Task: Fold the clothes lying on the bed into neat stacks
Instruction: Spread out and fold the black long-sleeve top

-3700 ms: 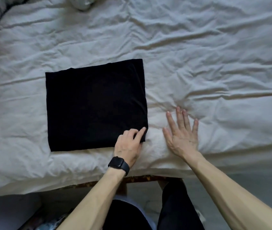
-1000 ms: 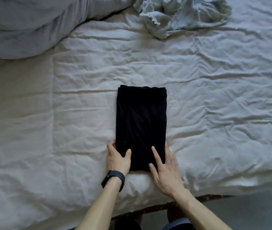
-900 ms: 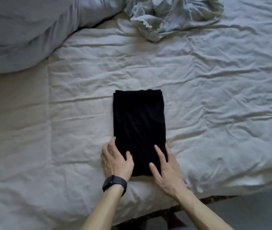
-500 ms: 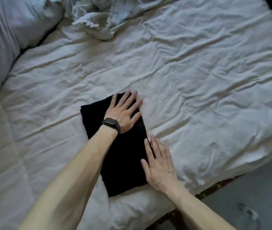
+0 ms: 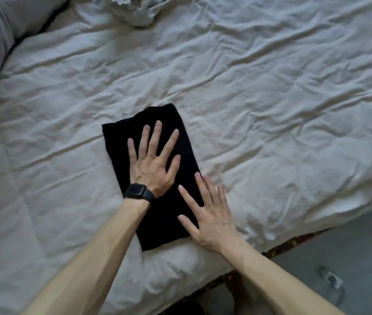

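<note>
Now, bed [image 5: 271, 98]: your biggest risk is underfoot, so to speak. The pale duvet is soft and deeply wrinkled, so a hard sweep could drag the cover along and skew the fold. The near edge and the floor are close by, and a careless pull toward you could tip the bundle over.
Black garment [image 5: 162, 219]: it lies in the middle of the near part of the bed, turned at a slant to the edge. If your two palms push in different directions, the layers may shear apart and the edges will stop matching. It looks like a narrow, flat rectangle with clean long sides. The far end is uneven, one corner standing out beyond the rest. The cloth is so dark that I cannot tell how many layers there are.
Pale garment [image 5: 135, 10]: it sits crumpled at the far edge of view, well apart and unfolded, so by my reading much of the task remains.
Left hand [image 5: 152, 162]: it lies flat with fingers spread, pressing the far half of the black garment and gripping nothing.
Right hand [image 5: 210, 214]: it is also flat and straight-fingered, thumb and forefinger on the near half, the outer fingers over the right edge onto the duvet.
Watch [image 5: 138, 192]: its band on your left wrist could catch the fabric.
</note>
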Available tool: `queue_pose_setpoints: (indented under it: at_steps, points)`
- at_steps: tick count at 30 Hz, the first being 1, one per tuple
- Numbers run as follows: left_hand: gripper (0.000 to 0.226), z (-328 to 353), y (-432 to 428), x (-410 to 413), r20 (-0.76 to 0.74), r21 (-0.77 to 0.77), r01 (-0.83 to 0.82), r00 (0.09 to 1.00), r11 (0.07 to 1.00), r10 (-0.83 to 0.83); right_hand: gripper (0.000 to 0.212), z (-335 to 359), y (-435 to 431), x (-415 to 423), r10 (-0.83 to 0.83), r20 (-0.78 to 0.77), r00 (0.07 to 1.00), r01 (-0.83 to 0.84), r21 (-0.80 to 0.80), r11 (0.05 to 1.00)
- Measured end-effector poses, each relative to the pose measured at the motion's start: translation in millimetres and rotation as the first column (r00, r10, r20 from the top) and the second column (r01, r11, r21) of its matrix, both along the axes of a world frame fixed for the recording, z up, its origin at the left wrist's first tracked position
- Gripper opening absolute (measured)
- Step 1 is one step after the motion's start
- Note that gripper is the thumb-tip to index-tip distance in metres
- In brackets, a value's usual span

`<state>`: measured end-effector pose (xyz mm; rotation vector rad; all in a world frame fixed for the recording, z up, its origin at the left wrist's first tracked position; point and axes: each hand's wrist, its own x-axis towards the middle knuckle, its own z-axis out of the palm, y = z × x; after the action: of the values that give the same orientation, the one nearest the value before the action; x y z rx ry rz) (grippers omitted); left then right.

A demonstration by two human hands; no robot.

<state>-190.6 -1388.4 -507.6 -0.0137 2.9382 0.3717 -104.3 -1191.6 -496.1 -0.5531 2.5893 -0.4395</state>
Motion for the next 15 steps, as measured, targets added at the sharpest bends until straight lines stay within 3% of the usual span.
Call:
queue_pose_setpoints:
  at_steps: [3, 5, 7, 9, 10, 12, 14, 15]
  points:
    - [0.066, -12.3, -16.1, 58.2, 0.190, -0.046, -0.168, 0.966, 0.985, 0.174, 0.070, -9.7, 2.9, 2.5, 0.018, 0.030, 0.999, -0.020, 0.046, 0.999]
    - [0.068, -13.1, -29.5, 91.0, 0.229, -0.029, -0.303, 0.926, 0.953, 0.301, 0.071, -6.4, 2.6, 2.6, 0.002, 0.045, 0.999, -0.003, 0.014, 1.000]
    - [0.074, -2.3, -34.3, 117.7, 0.212, 0.031, -0.407, 0.895, 0.913, 0.392, 0.071, 5.1, -0.4, 1.4, -0.135, 0.077, 0.988, 0.142, -0.108, 0.984]
    - [0.079, 10.4, -27.0, 139.5, 0.213, 0.103, -0.547, 0.828, 0.831, 0.518, 0.062, 22.2, 0.0, -1.1, -0.381, 0.223, 0.897, 0.426, -0.208, 0.881]
    - [0.082, 19.3, -19.5, 148.8, 0.255, 0.161, -0.635, 0.766, 0.755, 0.590, 0.050, 28.5, 2.2, -2.9, -0.468, 0.325, 0.822, 0.545, -0.205, 0.813]
    - [0.086, 40.3, -1.5, 159.3, 0.460, 0.260, -0.825, 0.562, 0.502, 0.687, 0.031, 34.6, 9.6, -8.2, -0.546, 0.529, 0.650, 0.689, -0.109, 0.716]
    - [0.081, 42.9, 10.0, 164.9, 0.684, 0.271, -0.935, 0.354, 0.229, 0.638, 0.031, 35.9, 18.6, -16.7, -0.510, 0.700, 0.500, 0.742, -0.042, 0.670]
    - [0.084, 39.9, 12.8, 168.1, 0.755, 0.266, -0.954, 0.298, 0.142, 0.584, 0.029, 38.6, 21.3, -22.1, -0.478, 0.768, 0.426, 0.754, -0.011, 0.656]
